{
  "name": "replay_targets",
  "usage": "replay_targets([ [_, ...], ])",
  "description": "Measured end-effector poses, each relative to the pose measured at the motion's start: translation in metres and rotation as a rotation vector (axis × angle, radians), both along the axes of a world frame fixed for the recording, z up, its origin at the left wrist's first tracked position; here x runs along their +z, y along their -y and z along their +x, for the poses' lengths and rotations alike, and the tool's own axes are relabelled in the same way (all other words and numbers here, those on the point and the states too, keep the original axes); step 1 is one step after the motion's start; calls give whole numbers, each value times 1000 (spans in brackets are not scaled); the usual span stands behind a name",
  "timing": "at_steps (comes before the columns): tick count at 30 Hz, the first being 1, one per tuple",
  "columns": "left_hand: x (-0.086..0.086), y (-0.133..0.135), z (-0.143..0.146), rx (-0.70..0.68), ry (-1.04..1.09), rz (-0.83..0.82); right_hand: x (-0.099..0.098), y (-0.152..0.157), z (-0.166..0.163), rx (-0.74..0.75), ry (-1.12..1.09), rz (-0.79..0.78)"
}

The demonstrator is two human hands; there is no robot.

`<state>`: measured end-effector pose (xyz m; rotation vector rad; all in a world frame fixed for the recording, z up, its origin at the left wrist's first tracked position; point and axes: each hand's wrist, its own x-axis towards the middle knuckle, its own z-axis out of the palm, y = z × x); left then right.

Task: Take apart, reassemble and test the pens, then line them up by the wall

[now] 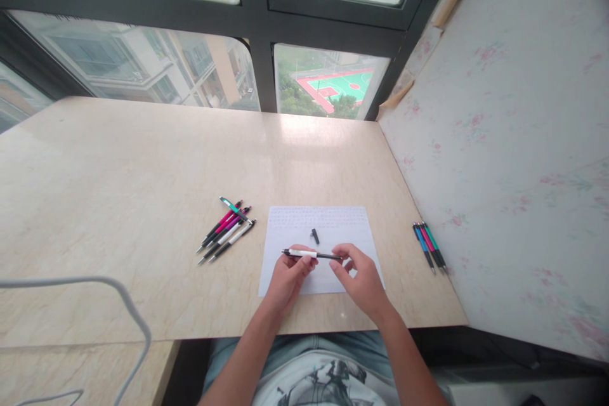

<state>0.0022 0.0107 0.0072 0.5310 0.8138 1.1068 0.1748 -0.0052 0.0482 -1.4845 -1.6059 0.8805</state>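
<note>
My left hand (290, 274) is closed around a white and black pen (304, 254), which lies level across the fingers. At the pen's right end, my right hand (359, 276) pinches the thin black part between thumb and fingertips. Both hands are just above a white sheet of paper (280, 228) with rows of handwriting along its top. A small black piece (314, 236), perhaps a pen part, rests on the sheet just beyond my hands.
Several pens (233, 228) in mixed colours lie in a loose pile left of the paper. To the right, by the papered wall (504, 190), are several more pens (428, 246). A grey cable (124, 292) loops over the left front of the marble-look tabletop (143, 171).
</note>
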Motion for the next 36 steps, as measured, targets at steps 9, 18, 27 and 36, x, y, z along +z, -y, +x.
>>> replay_targets([
  [9, 0, 0, 0, -31, -21, 7, -6, 0, 1, 8, 27, -55],
  [18, 4, 0, 1, -6, -14, -2, -5, 1, 0, 34, 44, -76],
  [27, 4, 0, 2, -3, -23, -9, -6, 0, -1, 17, 77, 11],
  [36, 2, -1, 1, 4, -2, -19, -5, 1, -2, 4, 25, 30],
])
